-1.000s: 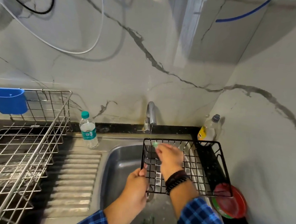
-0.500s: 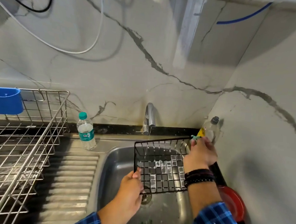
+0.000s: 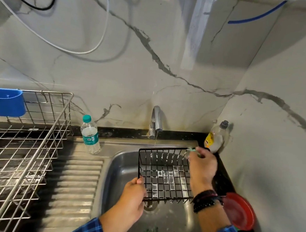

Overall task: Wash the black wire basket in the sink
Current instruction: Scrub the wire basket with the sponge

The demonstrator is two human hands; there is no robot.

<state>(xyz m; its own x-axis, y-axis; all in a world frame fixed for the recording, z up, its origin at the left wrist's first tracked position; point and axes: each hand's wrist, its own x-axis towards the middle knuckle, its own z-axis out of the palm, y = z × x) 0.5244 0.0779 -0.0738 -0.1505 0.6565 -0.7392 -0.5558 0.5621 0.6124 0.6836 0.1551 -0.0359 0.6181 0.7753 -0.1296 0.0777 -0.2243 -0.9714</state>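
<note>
The black wire basket [image 3: 164, 174] hangs over the sink [image 3: 123, 168] bowl, above the drain, open side up, with soap film across its floor grid. The left hand [image 3: 132, 196] grips the near-left corner, fingers curled round the rim wire. The right hand [image 3: 202, 166] is at the far-right corner, fingers pinching a small green scrubber [image 3: 191, 149] against the rim. The tap [image 3: 155, 121] lies straight beyond the far rim and its thin stream falls at that rim, so the right hand is nearer the water. That hand hides the basket's right side, so its long axis is unclear. Counted: one basket, one tap, one water bottle [image 3: 90, 136], one dish-soap bottle [image 3: 215, 138], one red plate [image 3: 239, 210], one steel drying rack [image 3: 19, 151]
</note>
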